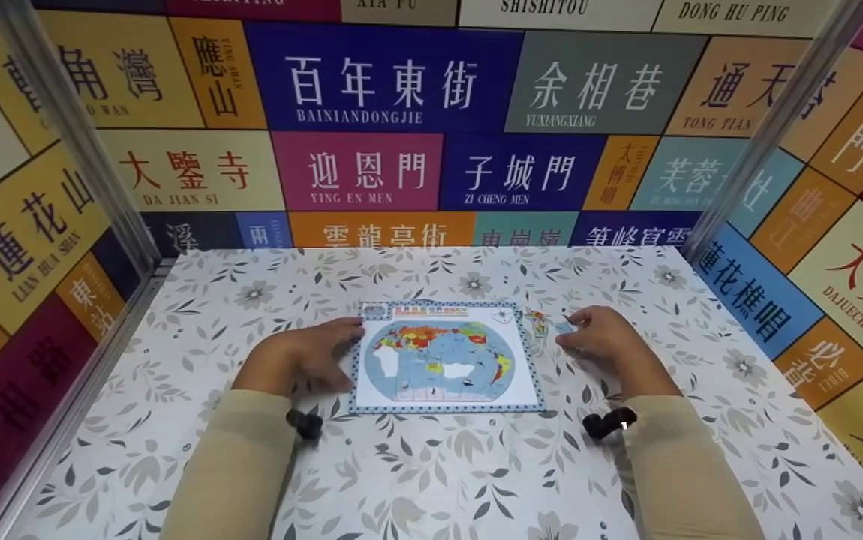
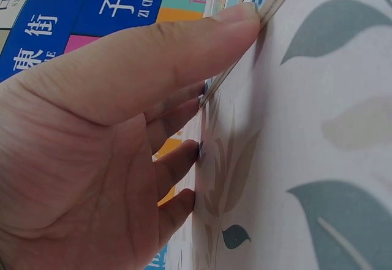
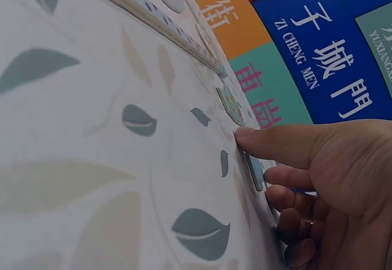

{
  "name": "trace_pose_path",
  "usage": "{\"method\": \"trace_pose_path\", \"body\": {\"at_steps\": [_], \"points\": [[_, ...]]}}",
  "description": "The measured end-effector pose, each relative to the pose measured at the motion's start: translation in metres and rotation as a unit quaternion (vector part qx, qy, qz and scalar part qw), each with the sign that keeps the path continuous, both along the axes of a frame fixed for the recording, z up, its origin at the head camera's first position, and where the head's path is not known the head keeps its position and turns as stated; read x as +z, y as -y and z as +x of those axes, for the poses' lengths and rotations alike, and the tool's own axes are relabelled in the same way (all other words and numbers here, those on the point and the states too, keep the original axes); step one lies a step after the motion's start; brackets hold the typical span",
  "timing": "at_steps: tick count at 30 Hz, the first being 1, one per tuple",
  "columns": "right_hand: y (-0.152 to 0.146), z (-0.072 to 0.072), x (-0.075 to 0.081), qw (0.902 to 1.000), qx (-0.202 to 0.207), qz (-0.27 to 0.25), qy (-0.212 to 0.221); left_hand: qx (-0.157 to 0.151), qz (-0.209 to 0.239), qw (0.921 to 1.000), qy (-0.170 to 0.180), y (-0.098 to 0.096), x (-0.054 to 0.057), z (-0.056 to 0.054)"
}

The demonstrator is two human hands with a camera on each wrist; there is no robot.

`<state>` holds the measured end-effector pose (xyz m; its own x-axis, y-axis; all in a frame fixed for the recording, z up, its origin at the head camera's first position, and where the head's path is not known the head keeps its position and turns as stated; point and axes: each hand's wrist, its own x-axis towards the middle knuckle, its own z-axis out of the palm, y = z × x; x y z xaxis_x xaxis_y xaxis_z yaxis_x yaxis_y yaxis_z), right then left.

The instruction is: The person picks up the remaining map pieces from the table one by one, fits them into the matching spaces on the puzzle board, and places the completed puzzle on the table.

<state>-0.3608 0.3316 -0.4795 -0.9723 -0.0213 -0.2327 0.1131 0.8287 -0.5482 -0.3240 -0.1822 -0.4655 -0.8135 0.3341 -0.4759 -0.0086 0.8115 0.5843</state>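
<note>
Head view: I have the world-map puzzle board lying flat in the middle of the patterned tabletop, with two white gaps in its map, one at the left and one right of centre below.

Left hand: fingers extended and spread, gripping nothing; thumb and fingertips touch the board's left edge.

Right hand: well to the board's right, fingers bent, thumb and forefinger pinching a small blue piece close to the tabletop. I cannot judge how firmly.

A multicoloured piece lies between the board and this hand, just beside the dotted border.

Both sleeves are beige; a sign-covered wall stands behind the tabletop.
</note>
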Motion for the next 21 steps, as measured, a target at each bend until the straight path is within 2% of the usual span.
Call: {"method": "trace_pose_path", "body": {"at_steps": [2, 10, 21], "points": [[-0.0005, 0.0005, 0.0014, 1.0, 0.007, 0.004, -0.004, -0.007, 0.0, 1.0, -0.006, 0.0003, -0.0008, 0.0], [0.0013, 0.001, 0.0053, 0.9999, -0.011, -0.004, 0.004, -0.006, -0.002, 1.0, -0.002, -0.0004, -0.0003, -0.0012], [0.0034, 0.0026, 0.0045, 0.9998, -0.01, 0.003, -0.018, 0.01, -0.009, 0.9999, 0.006, -0.0008, -0.0007, -0.001]]}}
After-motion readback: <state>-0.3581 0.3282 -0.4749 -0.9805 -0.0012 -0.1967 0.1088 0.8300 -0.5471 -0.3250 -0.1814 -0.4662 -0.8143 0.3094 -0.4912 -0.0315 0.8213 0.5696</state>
